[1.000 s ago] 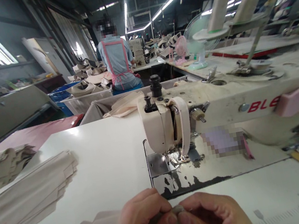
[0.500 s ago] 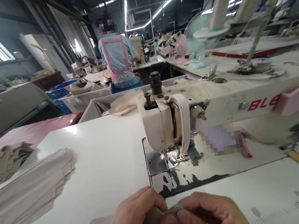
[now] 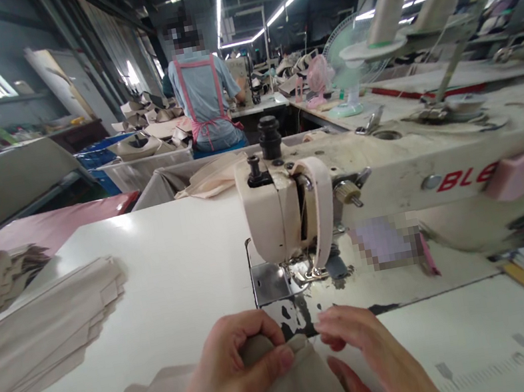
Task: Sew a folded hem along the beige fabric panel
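Note:
A folded beige fabric piece (image 3: 295,386) lies at the front edge of the white sewing table (image 3: 176,258), just below the sewing machine's needle plate (image 3: 270,282). My left hand (image 3: 227,371) pinches its upper fold between thumb and fingers. My right hand (image 3: 371,352) has its fingers apart and rests at the fabric's right edge, holding nothing. Both hands are close to the machine's steel bed. The presser foot (image 3: 309,273) stands a short way beyond the fabric, with no cloth under it. A paler flat layer of the fabric spreads out under my left hand.
Stacks of cut beige strips (image 3: 43,336) lie at the table's left. The cream sewing machine head (image 3: 285,212) rises ahead. Papers lie at the lower right. Beyond stand fabric-filled bins, a fan, thread cones and a co-worker in a pink apron.
My right hand has let go of the fold and moved up and to the right, its fingers spreading apart. My left hand keeps its pinch on the fabric.

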The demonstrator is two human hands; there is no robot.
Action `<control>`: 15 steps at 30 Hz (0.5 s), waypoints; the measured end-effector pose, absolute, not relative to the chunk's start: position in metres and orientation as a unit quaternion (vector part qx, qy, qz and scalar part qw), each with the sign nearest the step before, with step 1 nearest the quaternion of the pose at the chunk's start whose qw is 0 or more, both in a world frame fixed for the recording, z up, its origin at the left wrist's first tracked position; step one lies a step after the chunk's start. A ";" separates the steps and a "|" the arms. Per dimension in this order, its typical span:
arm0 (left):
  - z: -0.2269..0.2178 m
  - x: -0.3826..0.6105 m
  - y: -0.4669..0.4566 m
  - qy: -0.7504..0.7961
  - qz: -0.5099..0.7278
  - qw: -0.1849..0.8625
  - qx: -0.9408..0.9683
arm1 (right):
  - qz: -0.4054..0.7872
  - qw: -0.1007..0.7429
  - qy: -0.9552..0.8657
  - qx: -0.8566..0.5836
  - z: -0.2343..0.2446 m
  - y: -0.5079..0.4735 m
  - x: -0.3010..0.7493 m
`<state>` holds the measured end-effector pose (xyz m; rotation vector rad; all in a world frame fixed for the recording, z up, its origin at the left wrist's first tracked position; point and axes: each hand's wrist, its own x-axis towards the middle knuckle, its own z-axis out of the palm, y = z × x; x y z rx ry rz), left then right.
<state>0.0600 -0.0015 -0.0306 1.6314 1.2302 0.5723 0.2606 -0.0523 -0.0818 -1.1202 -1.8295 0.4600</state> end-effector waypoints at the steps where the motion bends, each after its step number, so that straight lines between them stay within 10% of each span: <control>1: -0.033 0.062 0.005 0.497 0.237 0.500 0.669 | 0.112 0.440 -0.792 -0.408 -0.081 -0.047 0.268; 8: -0.059 0.083 0.058 0.535 0.162 0.338 0.757 | 0.041 0.270 -0.924 -0.266 -0.072 0.013 0.284; 15: -0.057 0.092 0.079 0.557 0.144 0.310 0.757 | 0.077 0.273 -0.908 -0.309 -0.078 0.029 0.285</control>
